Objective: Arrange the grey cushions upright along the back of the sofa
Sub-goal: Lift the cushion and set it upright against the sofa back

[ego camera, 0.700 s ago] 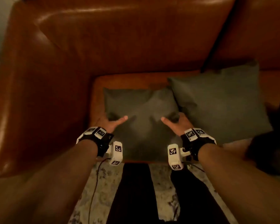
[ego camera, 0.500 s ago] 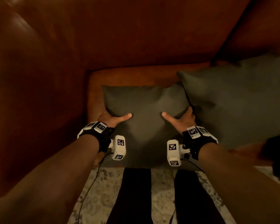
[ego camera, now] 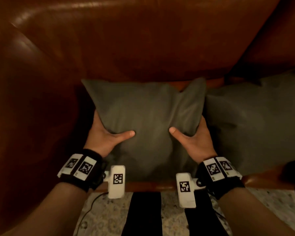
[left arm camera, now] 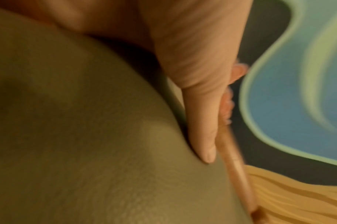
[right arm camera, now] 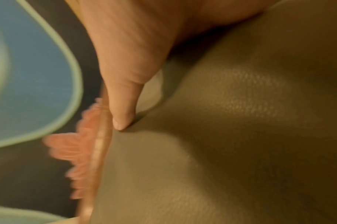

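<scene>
head view: worn high, tilted forward and down over both forearms onto the sofa point(ego camera: 143, 40) seat and backrest, middling range. left wrist view: very close, looks along the left hand point(left arm camera: 192, 60), thumb pressed into the grey cushion point(left arm camera: 87, 136); blurred. right wrist view: mirror of it, along the right hand point(right arm camera: 129, 53), same closeness and blur. all three share that one cushion point(ego camera: 143, 120), held at its two sides; wrist views also catch a blue-patterned surface point(right arm camera: 29, 83) behind.
</scene>
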